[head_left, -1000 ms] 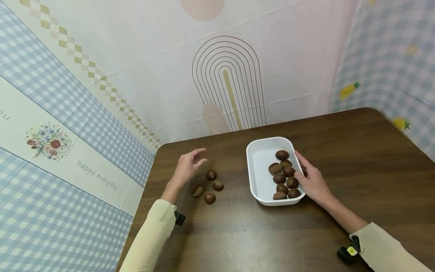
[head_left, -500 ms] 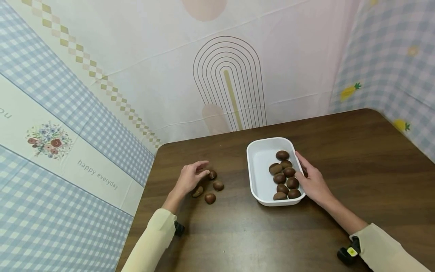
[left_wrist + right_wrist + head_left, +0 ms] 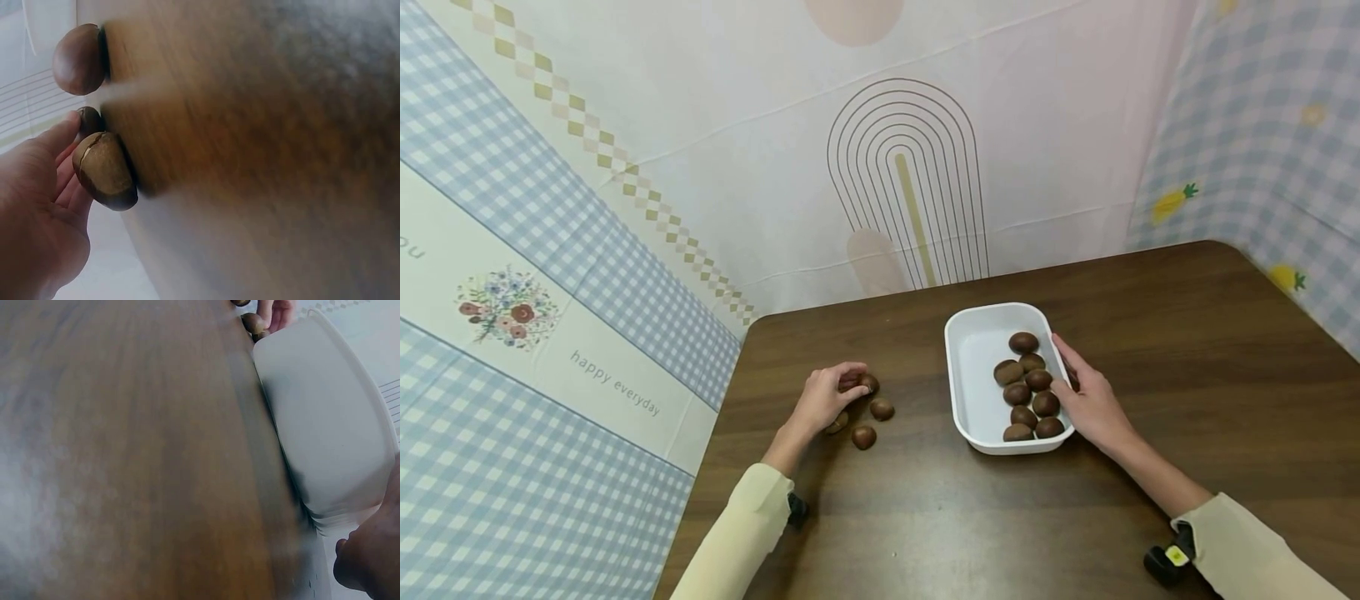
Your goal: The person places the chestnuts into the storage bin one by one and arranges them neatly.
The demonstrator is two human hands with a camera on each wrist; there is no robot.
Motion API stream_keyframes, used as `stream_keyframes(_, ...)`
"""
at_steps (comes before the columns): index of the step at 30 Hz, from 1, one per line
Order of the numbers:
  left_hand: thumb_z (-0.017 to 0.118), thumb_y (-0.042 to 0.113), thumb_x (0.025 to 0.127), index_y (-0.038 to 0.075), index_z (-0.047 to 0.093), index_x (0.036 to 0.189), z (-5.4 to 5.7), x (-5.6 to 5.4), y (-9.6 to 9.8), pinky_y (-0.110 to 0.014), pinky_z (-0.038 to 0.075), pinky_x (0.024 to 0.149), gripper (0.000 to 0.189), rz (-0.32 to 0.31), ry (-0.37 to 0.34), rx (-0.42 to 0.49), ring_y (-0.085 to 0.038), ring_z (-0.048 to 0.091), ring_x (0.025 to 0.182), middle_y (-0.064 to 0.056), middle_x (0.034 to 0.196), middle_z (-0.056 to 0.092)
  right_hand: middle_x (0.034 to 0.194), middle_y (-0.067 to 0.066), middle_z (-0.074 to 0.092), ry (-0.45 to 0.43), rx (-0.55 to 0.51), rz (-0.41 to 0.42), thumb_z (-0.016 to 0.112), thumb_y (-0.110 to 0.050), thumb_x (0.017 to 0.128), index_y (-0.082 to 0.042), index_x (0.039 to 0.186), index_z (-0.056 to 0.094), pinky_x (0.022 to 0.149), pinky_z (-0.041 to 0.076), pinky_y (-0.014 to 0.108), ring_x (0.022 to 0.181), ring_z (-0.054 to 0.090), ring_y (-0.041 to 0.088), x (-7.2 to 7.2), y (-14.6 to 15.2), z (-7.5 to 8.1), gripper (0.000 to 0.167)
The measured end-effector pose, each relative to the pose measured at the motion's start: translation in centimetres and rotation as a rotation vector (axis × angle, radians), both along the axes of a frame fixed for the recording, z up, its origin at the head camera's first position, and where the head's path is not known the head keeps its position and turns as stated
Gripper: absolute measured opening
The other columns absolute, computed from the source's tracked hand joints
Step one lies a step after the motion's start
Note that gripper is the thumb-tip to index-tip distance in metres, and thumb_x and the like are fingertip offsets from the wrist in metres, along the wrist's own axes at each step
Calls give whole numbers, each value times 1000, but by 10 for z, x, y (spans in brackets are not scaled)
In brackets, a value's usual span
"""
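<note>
At the left of the table, my left hand [image 3: 822, 402] has its thumb and fingers curled round the farthest loose chestnut [image 3: 870, 382], partly hidden by them. In the left wrist view the thumb tip meets that chestnut [image 3: 90, 122]. A chestnut with a split shell [image 3: 107, 172] lies beside the palm, and a smooth one [image 3: 78, 59] sits farther off. Two more loose chestnuts show to the right of the hand in the head view. My right hand [image 3: 1093, 402] grips the right side of a white tray [image 3: 973, 375], thumb over its rim. Several chestnuts [image 3: 1038, 380] lie inside, mostly along the right.
The brown wooden table [image 3: 917, 517] meets a patterned cloth wall [image 3: 760, 167] at its far edge. Another checked cloth [image 3: 580, 400] hangs along the left side. A dark wrist device [image 3: 1168, 562] sits on the right forearm, another [image 3: 797, 510] on the left.
My left hand has come down and toward me onto the farthest loose chestnut, its fingers closing round it. The right hand and the tray have stayed in place.
</note>
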State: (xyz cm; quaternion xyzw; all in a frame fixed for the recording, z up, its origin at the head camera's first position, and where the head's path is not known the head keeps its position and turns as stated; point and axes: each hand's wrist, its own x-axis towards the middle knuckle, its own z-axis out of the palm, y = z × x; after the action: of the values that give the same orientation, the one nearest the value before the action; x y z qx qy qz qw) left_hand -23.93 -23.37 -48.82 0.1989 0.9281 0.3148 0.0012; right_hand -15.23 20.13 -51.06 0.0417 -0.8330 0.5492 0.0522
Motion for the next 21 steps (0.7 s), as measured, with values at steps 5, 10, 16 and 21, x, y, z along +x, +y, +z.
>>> stream_keyframes(5, 82, 14, 95, 6, 72, 132, -2, 1, 1, -37, 61, 93, 40, -4, -5, -10, -25, 75, 110, -10, 125, 76, 167, 30, 30, 8, 4, -5, 52, 0, 104, -12, 170, 24, 113, 35, 67, 148, 37, 51, 1, -1, 1, 72)
stream_keyframes(10, 82, 15, 95, 9, 73, 133, -2, 3, 3, -38, 61, 93, 39, 5, -10, -38, -23, 75, 110, -10, 127, 75, 168, 29, 28, 6, 6, -2, 50, -1, 105, -13, 171, 23, 113, 35, 68, 148, 36, 52, 1, 0, 1, 72)
stream_keyframes(16, 81, 16, 96, 10, 73, 133, 2, 4, 4, -40, 60, 95, 38, 10, -13, -46, -23, 75, 111, -9, 124, 76, 166, 29, 34, 26, 3, 6, 50, -2, 105, -12, 170, 24, 113, 41, 55, 146, 41, 48, 1, 0, 0, 71)
stream_keyframes(21, 81, 17, 96, 6, 72, 132, 7, 2, 6, -41, 60, 95, 40, 4, 9, -32, -24, 75, 111, -10, 123, 76, 165, 29, 35, 37, 10, 1, 49, -2, 105, -10, 170, 25, 114, 40, 51, 145, 42, 47, 2, 0, -1, 70)
